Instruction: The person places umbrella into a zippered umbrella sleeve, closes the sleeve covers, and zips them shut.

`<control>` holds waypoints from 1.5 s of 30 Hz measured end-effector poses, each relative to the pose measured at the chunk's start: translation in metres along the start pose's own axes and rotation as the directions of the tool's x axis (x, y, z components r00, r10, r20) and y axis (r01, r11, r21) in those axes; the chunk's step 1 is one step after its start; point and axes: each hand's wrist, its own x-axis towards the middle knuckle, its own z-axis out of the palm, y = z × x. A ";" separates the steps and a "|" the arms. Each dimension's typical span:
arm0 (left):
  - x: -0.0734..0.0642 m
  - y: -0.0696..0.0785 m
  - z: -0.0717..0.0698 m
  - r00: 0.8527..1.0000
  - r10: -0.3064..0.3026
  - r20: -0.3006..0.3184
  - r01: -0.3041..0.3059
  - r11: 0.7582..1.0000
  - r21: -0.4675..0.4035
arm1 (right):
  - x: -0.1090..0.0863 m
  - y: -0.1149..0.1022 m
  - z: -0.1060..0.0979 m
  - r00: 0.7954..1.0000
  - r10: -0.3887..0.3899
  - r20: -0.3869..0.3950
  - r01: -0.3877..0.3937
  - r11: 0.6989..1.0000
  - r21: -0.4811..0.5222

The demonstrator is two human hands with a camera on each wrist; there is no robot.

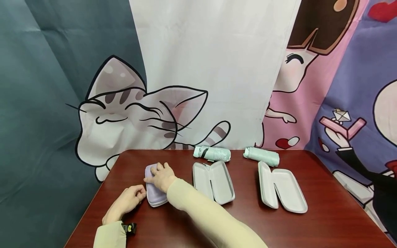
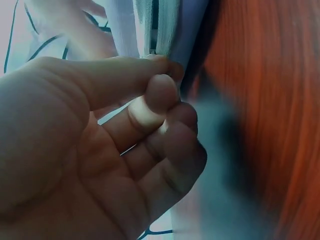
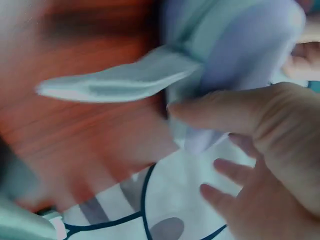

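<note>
A closed-looking purple zip case (image 1: 156, 195) lies at the left of the table. Beside its near left edge, my left hand (image 1: 130, 199) pinches the zipper's end between thumb and forefinger; the pull itself is hidden by the fingertips. In the left wrist view the zipper (image 2: 155, 35) has a gap between its pale tapes just past the fingers. Across the top of the case rests my right hand (image 1: 162, 177), its fingers spread and fairly straight. A blurred pale strip (image 3: 120, 82) sticks out beside the case in the right wrist view.
Two grey-white cases, one mid-table (image 1: 222, 182) and one at the right (image 1: 289, 191), lie unfolded. Behind them are two mint-green folded umbrellas, the left one (image 1: 217, 153) and the right one (image 1: 263, 156). A printed curtain (image 1: 211, 51) hangs behind the table (image 1: 248, 224).
</note>
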 end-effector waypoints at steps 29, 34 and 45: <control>-0.011 -0.013 -0.013 0.994 -0.080 -0.070 0.084 0.995 0.059 | 0.011 0.012 0.004 0.999 0.036 -0.004 -0.036 0.999 0.038; -0.012 -0.016 -0.010 0.993 -0.073 -0.092 0.080 0.994 0.072 | 0.009 0.013 0.009 0.999 0.025 -0.021 -0.024 0.999 0.044; -0.014 -0.014 -0.009 0.990 -0.055 -0.127 0.066 0.994 0.085 | 0.010 0.009 0.027 0.986 0.164 -0.036 -0.161 0.984 0.075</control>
